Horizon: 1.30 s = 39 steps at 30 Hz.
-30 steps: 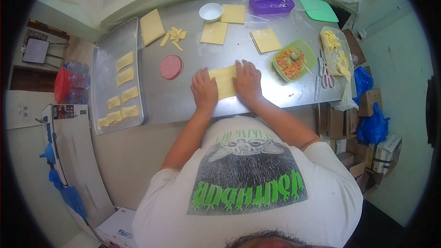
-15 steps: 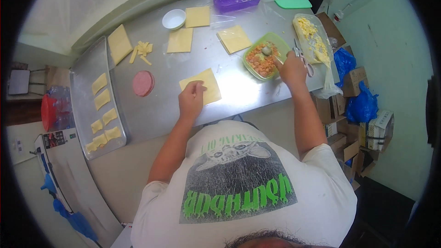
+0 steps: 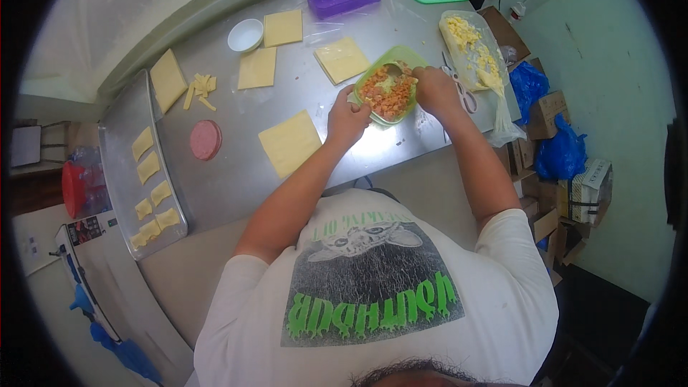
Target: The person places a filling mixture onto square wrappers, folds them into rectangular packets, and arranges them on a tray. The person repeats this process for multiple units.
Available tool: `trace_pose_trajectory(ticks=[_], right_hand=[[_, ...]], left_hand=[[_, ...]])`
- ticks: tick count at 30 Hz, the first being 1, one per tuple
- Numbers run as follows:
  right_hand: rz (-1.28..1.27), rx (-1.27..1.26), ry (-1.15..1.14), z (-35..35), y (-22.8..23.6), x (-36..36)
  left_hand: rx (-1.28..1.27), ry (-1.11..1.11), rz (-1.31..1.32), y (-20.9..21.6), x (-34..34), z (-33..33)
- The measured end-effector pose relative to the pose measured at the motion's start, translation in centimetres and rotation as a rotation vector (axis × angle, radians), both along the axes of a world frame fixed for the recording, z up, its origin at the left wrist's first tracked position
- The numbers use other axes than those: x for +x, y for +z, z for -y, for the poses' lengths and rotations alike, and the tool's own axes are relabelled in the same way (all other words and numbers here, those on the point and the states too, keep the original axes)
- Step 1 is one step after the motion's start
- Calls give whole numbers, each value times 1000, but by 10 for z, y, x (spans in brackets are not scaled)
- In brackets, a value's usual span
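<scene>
A light green plastic container (image 3: 382, 56) holds a chopped orange-red filling (image 3: 383, 97) with some pale yellow bits on it. My left hand (image 3: 347, 120) grips the container's near-left rim with the fingers closed. At the opposite side, my right hand (image 3: 433, 91) is closed round the handle of a metal spoon (image 3: 393, 69), whose bowl lies in the filling. Most of the handle is hidden by my fingers. Left of my left forearm, a pale yellow pastry sheet (image 3: 290, 143) lies flat on the metal table (image 3: 236, 122), with nothing touching it.
Scissors (image 3: 467, 93) lie by a bag of chopped yellow pieces (image 3: 473, 50) at right. Farther back are pastry stacks (image 3: 341, 59), a white bowl (image 3: 246, 35) and a purple container (image 3: 345, 0). Pink round slices (image 3: 206, 140) sit leftward, near a metal tray (image 3: 115, 165) of small pastries (image 3: 148, 169).
My left hand has left the pastry sheet and moved right to take hold of the container's rim. My right hand stays at the spoon. The whole view has shifted slightly.
</scene>
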State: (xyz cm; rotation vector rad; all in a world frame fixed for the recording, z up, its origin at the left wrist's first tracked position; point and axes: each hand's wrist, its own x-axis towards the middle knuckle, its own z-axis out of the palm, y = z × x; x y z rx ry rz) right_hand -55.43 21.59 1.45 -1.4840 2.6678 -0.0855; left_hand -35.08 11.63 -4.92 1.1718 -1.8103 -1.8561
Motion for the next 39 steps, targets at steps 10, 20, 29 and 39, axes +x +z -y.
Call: trace_pose_trajectory(ticks=[10,20,29,39], right_hand=[[221,-122,253,-18,-8,63],[778,-100,-114,-15,-2,47],[785,-164,-216,-22,4,26],[804,-214,-79,-2,37,65]], left_hand=[[194,9,-90,4,39,7],[253,64,-136,9,48,5],[35,254,-175,9,103,24],[-637,504,214,-22,229,46]])
